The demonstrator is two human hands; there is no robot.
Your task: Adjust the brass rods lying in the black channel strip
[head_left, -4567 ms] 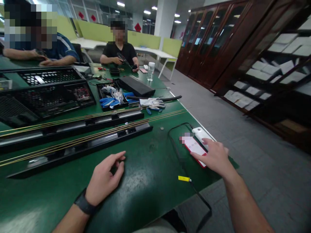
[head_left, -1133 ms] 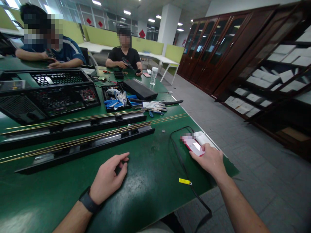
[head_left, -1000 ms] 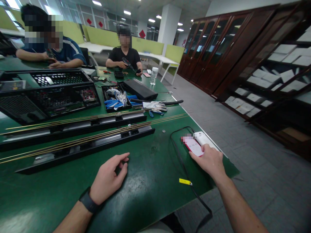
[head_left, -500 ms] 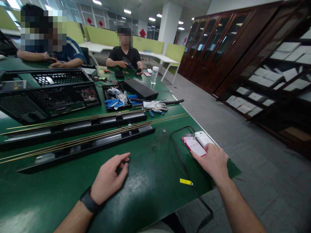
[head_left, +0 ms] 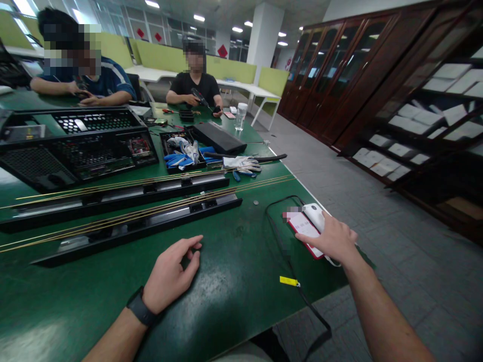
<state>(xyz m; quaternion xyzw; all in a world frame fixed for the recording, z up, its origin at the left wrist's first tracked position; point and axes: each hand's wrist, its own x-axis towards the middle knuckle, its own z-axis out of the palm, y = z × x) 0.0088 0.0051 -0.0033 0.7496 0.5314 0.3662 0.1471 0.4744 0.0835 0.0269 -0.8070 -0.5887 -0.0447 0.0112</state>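
While L hand (head_left: 170, 275) rests loose on green felt tabletop (head_left: 234, 281), R hand (head_left: 332, 240) lies flat on glossy red-edged phone (head_left: 305, 229).

Dark wooden glass-fronted cabinets (head_left: 332, 65) lined the right wall above a grey tiled floor (head_left: 377, 211), under white ceiling lights (head_left: 198, 17).

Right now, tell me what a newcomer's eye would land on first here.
Nearest the viewer, the right hand rests on a red-edged phone at the green table's right edge, and the left hand lies on bare green. Long black rails with brass rods run across the left half. At the far end, blue-and-white gloves.
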